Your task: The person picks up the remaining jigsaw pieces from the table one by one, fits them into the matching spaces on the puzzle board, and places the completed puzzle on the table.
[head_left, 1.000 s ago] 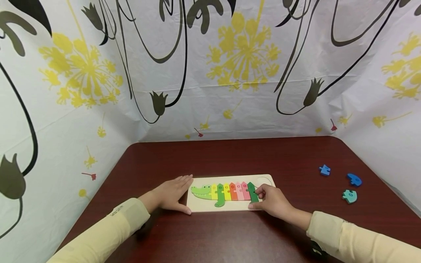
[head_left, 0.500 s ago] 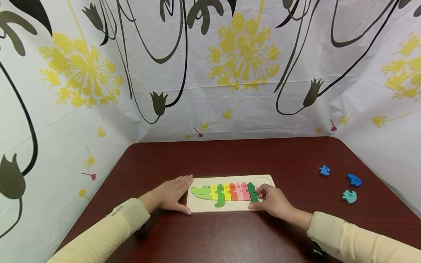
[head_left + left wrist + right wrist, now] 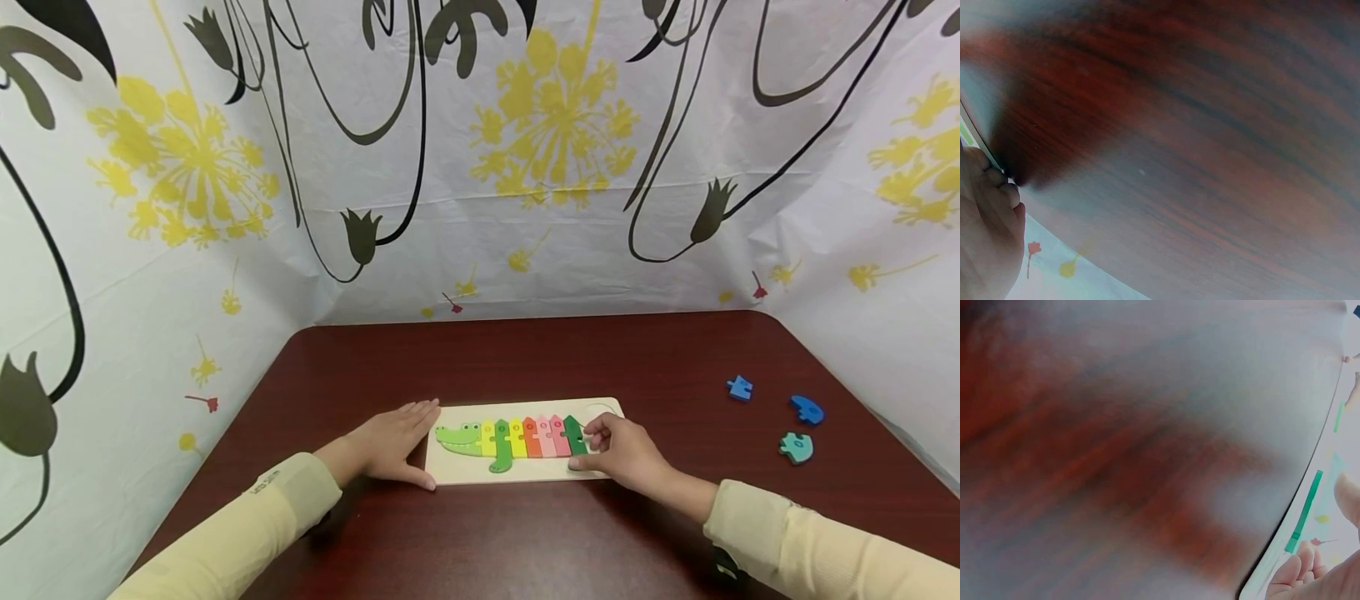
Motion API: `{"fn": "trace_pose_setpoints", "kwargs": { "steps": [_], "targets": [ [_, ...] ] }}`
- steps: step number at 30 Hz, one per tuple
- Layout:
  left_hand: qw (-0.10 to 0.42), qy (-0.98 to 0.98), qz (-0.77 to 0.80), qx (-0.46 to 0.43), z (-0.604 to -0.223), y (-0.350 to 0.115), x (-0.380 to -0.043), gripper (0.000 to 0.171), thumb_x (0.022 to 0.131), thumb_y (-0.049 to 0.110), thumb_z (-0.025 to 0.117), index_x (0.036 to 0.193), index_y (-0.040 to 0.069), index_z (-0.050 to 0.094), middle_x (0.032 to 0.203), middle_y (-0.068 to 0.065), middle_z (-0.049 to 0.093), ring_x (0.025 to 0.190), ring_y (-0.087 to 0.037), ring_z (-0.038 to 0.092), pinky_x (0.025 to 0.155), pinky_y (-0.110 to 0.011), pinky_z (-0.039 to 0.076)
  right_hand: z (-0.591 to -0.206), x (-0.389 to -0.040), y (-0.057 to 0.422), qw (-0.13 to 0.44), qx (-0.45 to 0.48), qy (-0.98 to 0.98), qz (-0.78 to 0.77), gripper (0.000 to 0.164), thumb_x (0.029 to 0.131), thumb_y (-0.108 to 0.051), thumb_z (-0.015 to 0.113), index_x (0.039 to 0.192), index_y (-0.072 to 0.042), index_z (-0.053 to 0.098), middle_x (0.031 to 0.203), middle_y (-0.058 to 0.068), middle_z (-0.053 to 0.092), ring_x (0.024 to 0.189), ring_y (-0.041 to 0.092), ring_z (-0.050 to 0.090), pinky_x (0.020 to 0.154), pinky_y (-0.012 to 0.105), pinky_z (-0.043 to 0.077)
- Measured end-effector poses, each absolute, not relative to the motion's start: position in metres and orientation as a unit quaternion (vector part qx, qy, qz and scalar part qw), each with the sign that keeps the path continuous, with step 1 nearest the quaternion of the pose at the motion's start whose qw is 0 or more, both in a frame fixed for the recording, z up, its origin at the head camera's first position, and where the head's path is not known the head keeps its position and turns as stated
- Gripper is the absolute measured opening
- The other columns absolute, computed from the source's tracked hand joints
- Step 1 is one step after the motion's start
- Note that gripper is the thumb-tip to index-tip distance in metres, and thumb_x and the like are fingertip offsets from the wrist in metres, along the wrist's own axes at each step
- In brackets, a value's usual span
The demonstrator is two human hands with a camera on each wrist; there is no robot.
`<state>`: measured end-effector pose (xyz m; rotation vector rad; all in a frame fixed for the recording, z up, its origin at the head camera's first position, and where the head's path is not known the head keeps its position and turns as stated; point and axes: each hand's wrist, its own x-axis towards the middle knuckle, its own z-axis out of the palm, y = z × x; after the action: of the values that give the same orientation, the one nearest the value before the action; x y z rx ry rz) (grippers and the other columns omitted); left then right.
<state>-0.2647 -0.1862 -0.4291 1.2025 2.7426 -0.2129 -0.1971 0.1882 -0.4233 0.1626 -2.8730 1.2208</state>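
Note:
A pale wooden puzzle board (image 3: pixel 465 473) lies on the table, bearing a crocodile made of coloured pieces. Its light green head (image 3: pixel 459 440) is at the left, followed by yellow, green, orange and pink pieces. A dark green piece (image 3: pixel 574 435) ends the row on the right. My left hand (image 3: pixel 393 442) rests with straight fingers along the board's left end, thumb at the near corner. My right hand (image 3: pixel 626 450) is at the right end, its loosely bent fingers and thumb beside the dark green piece. In the right wrist view the thumb (image 3: pixel 1349 497) stands apart from that piece.
Off to the right on the dark red-brown table (image 3: pixel 495 542) lie two blue pieces, one with a notched shape (image 3: pixel 739 388) and one rounded (image 3: pixel 807 409), and a teal piece (image 3: pixel 797 448). A white patterned cloth (image 3: pixel 420 283) hangs behind and at the sides.
My right hand has shifted slightly right, its thumb and fingertips drawing back from the dark green piece, which stays on the board. My left hand has kept still.

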Motion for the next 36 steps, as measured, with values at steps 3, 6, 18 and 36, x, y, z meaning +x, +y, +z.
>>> {"fn": "trace_pose_setpoints", "kwargs": {
  "steps": [3, 6, 18, 36],
  "targets": [
    [0.068, 0.911, -0.071, 0.401, -0.430, -0.186, -0.265, 0.119, 0.076, 0.089, 0.034, 0.155, 0.002, 0.015, 0.161, -0.013, 0.012, 0.146, -0.023, 0.013, 0.116, -0.034, 0.017, -0.421, -0.197, 0.189, 0.008, 0.052, -0.918, 0.394, 0.053, 0.065, -0.025, 0.092, 0.099, 0.001, 0.061, 0.079, 0.004, 0.054, 0.072, 0.017, 0.050, 0.063, 0.029, 0.044],
    [0.068, 0.910, -0.071, 0.403, -0.431, -0.187, -0.266, 0.119, 0.076, 0.089, 0.033, 0.155, 0.002, 0.015, 0.161, -0.014, 0.012, 0.146, -0.023, 0.013, 0.116, -0.034, 0.017, -0.419, -0.198, 0.192, 0.010, 0.054, -0.916, 0.397, 0.053, 0.066, -0.025, 0.091, 0.100, 0.001, 0.061, 0.081, 0.005, 0.054, 0.074, 0.018, 0.050, 0.063, 0.029, 0.044],
    [0.071, 0.912, -0.068, 0.399, -0.430, -0.187, -0.266, 0.119, 0.076, 0.089, 0.034, 0.155, 0.003, 0.014, 0.161, -0.013, 0.011, 0.147, -0.022, 0.012, 0.116, -0.034, 0.017, -0.407, -0.204, 0.204, 0.037, 0.060, -0.912, 0.404, 0.051, 0.074, -0.028, 0.086, 0.106, 0.002, 0.062, 0.090, 0.007, 0.058, 0.080, 0.020, 0.051, 0.066, 0.031, 0.044],
    [0.066, 0.909, -0.069, 0.405, -0.429, -0.186, -0.265, 0.118, 0.077, 0.088, 0.035, 0.155, 0.001, 0.016, 0.161, -0.013, 0.013, 0.146, -0.023, 0.014, 0.116, -0.034, 0.017, -0.396, -0.212, 0.227, 0.058, 0.027, -0.915, 0.399, 0.057, 0.077, -0.035, 0.083, 0.111, 0.005, 0.060, 0.095, 0.012, 0.060, 0.084, 0.022, 0.052, 0.068, 0.030, 0.046]
  ]
}}
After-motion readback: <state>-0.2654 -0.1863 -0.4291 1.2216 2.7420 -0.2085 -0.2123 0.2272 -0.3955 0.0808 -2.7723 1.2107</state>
